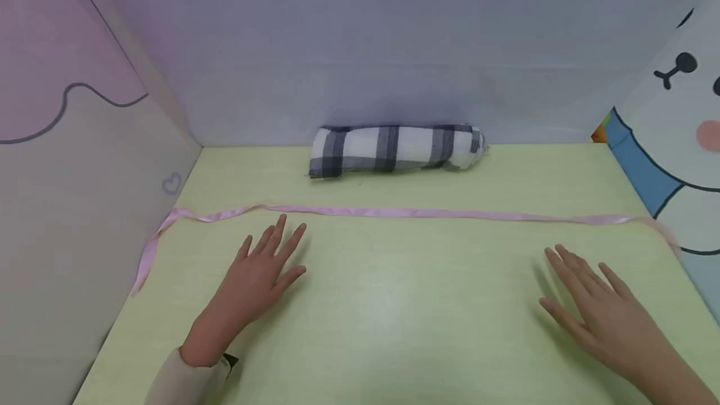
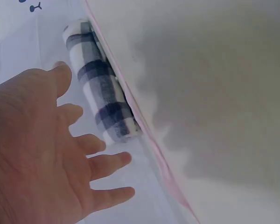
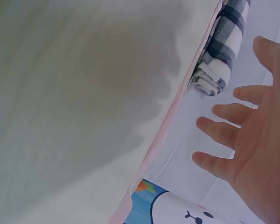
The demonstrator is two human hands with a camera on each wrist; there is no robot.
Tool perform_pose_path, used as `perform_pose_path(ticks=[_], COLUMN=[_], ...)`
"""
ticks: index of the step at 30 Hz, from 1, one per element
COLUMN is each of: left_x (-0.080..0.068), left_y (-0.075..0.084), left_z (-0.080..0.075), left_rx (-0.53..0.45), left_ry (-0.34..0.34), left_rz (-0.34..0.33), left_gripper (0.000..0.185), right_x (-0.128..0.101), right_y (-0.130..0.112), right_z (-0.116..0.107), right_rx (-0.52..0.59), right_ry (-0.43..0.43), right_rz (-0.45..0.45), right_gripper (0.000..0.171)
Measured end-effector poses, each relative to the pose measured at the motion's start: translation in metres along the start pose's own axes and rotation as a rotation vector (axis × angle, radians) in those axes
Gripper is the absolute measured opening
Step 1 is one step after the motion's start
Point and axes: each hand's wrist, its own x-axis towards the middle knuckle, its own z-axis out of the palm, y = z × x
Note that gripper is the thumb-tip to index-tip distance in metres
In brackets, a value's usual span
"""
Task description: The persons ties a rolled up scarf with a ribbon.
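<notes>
A rolled black-and-white checked cloth (image 1: 394, 149) lies at the back of the pale yellow table (image 1: 394, 305), against the rear wall. A long pink ribbon (image 1: 405, 212) stretches flat across the table in front of it, its left end trailing toward the near left. My left hand (image 1: 261, 274) lies flat with spread fingers just short of the ribbon's left part. My right hand (image 1: 596, 308) lies flat at the right, also short of the ribbon. Both hold nothing. The left wrist view shows the cloth roll (image 2: 100, 88) and ribbon (image 2: 149, 140) past the left hand (image 2: 60, 154); the right wrist view shows the roll's end (image 3: 219, 56) past the right hand (image 3: 252, 140).
Upright panels enclose the table: a pink and beige one (image 1: 73, 161) on the left, a pale lilac wall (image 1: 394, 42) behind, and a cartoon-printed panel (image 1: 675, 136) on the right. Bare tabletop lies between my hands.
</notes>
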Motion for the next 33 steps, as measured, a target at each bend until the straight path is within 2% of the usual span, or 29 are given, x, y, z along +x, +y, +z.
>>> perform_pose_path(ticks=[4, 8, 11, 19, 24, 28, 33], left_x=[0.015, 0.029, 0.038, 0.061, 0.082, 0.097, 0.109], left_y=[0.004, 0.009, 0.012, 0.013, 0.016, 0.022, 0.029], left_z=[-0.009, -0.018, -0.023, -0.035, -0.043, -0.046, -0.045], left_rx=[0.059, 0.085, 0.085, 0.09, 0.066, 0.04, 0.006], left_ry=[0.071, 0.156, 0.183, 0.179, 0.186, 0.168, 0.135], left_rz=[0.045, 0.094, 0.109, 0.103, 0.118, 0.115, 0.095], left_gripper=[0.077, 0.074, 0.07, 0.066, 0.065, 0.065, 0.067], right_x=[0.013, 0.028, 0.037, 0.065, 0.084, 0.097, 0.112], right_y=[-0.001, -0.006, -0.008, -0.01, -0.011, -0.015, -0.018], right_z=[-0.002, -0.009, -0.014, -0.019, -0.024, -0.029, -0.03], right_rx=[-0.011, -0.018, -0.018, -0.027, -0.003, 0.015, 0.05], right_ry=[0.035, -0.008, -0.036, -0.024, 0.022, 0.026, 0.035], right_rz=[-0.032, -0.026, -0.027, -0.047, -0.093, -0.114, -0.127], right_gripper=[0.082, 0.078, 0.071, 0.057, 0.051, 0.048, 0.046])
